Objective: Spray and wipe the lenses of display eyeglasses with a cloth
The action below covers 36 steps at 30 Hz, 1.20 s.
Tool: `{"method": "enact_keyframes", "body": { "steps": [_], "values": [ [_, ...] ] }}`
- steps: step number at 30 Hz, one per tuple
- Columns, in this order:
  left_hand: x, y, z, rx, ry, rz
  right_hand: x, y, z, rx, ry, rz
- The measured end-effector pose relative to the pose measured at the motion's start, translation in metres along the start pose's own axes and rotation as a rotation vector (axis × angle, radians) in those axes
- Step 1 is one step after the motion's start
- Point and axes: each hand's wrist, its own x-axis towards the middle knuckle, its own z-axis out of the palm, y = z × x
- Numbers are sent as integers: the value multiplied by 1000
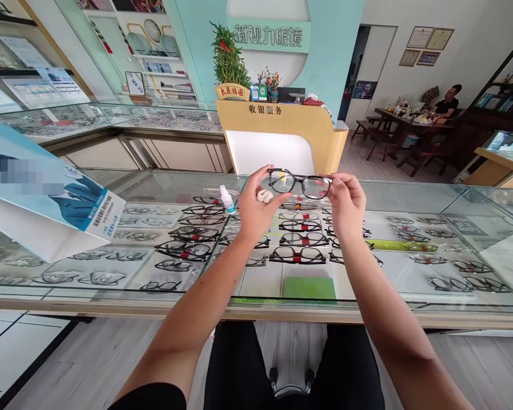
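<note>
A pair of black-framed eyeglasses (298, 179) is held up above the glass display counter, lenses facing me. My left hand (259, 202) grips the left side of the frame between thumb and fingers. A crumpled whitish cloth or tissue (264, 196) is tucked in that same palm. At the other end, my right hand (347, 202) pinches the right side of the eyeglasses, its fingers curled. Just left of my left hand, a small white spray bottle (227, 200) with a blue label stands on the counter top.
Under the glass counter top (256, 293) lie rows of eyeglasses (298, 255) and a green box (310, 288). A folded advertising sign (47, 193) stands at left. Beyond is a wooden cashier desk (277, 117) with a plant (228, 60). A person (448, 105) sits at a far table.
</note>
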Motion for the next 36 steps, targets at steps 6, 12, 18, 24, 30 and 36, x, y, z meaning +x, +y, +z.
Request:
{"method": "enact_keyframes", "body": {
  "steps": [6,12,18,24,30,36],
  "values": [
    [-2,-1,2,-5,10,-16,2,1,1,65,28,61],
    [-7,-1,3,9,9,-17,2,3,-1,108,33,69],
    [-9,-3,2,24,45,-1,6,15,-5,95,24,152],
    [0,-11,-3,-131,-54,-80,6,20,-4,81,19,277],
    [9,-16,-8,-272,-175,-178,6,10,-10,-100,-116,308],
    [7,-10,-10,-289,-331,-215,4,-1,-10,-50,-383,269]
  ]
}}
